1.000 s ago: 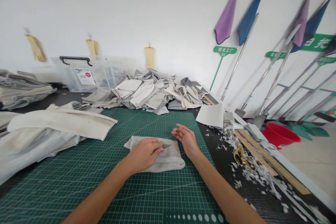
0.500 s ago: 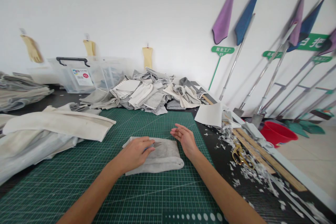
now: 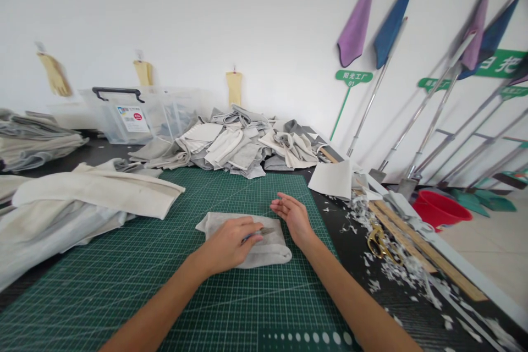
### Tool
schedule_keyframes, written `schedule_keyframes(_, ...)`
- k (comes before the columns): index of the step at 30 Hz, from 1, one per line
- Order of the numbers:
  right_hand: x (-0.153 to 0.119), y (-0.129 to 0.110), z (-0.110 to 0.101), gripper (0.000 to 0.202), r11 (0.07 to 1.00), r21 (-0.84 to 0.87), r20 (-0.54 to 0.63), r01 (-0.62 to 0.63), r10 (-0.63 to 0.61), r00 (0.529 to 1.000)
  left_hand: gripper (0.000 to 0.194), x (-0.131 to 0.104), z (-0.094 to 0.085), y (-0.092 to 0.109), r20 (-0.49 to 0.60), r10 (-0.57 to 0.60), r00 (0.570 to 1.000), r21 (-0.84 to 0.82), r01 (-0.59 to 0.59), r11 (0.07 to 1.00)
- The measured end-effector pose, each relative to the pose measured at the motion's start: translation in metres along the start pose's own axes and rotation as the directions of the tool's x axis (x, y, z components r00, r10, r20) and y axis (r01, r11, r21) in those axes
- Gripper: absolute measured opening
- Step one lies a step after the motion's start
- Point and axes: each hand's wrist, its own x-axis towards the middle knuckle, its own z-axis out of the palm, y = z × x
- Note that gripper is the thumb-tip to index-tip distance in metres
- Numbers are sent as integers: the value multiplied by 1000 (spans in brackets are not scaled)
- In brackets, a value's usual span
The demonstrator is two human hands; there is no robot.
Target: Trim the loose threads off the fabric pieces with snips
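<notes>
At the near edge, a dark strip with a row of white ovals [image 3: 309, 338] is seen on the green cutting mat [image 3: 235, 308]. On this mat, between the two arms, lies a folded grey cloth [image 3: 264, 257], and its near side forms a thick, round fold. The left hand [image 3: 231, 245] is over the left part of the cloth. Its thumb and fingers are pinched around a small cutting tool [image 3: 269, 230], whose pointed metal end is directed to the right, above the cloth. I cannot tell if the point touches it. The right hand [image 3: 293, 221] is near the right far corner of the cloth; its fingers are loosely bent and grasp nothing.

To the right, on the black table [image 3: 344, 242], there are white scraps [image 3: 398, 275], gold-handled scissors [image 3: 376, 241] and two wooden rulers [image 3: 437, 253]. To the left, long pale cloths [image 3: 99, 192] lie partly over the mat.

Farther, behind the mat, is a big heap of grey and white cloths [image 3: 235, 146], with a clear plastic box [image 3: 119, 121] beside it. On the wall hang yellow gloves [image 3: 234, 88].
</notes>
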Motion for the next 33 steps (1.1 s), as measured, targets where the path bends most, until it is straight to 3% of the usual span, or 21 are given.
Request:
schedule_keyframes(5,0,0,-1,27,1000,2,0,4,-4,1000,26,4,3,5,31,6,999,12,-6,1000)
schedule_keyframes(10,-1,0,0,26,1000,1,8,5,-5,1000,28,3,1,7,-31,11,999,-19,-11,1000)
schedule_keyframes(19,-1,0,0,28,1000,4,2,1,-1,1000,29,1,-5,2,-48,-15,999,11,15,1000)
schedule_keyframes(23,-1,-1,0,29,1000,7,2,4,-4,1000,27,0,-7,0,34,-29,999,45,27,999)
schedule_keyframes(28,-1,-2,0,29,1000,10,-1,3,-3,1000,29,-2,-15,-2,-62,-74,995,38,76,996)
schedule_keyframes(33,-1,0,0,31,1000,12,5,9,-9,1000,28,-1,-14,1,-24,-30,999,45,31,999)
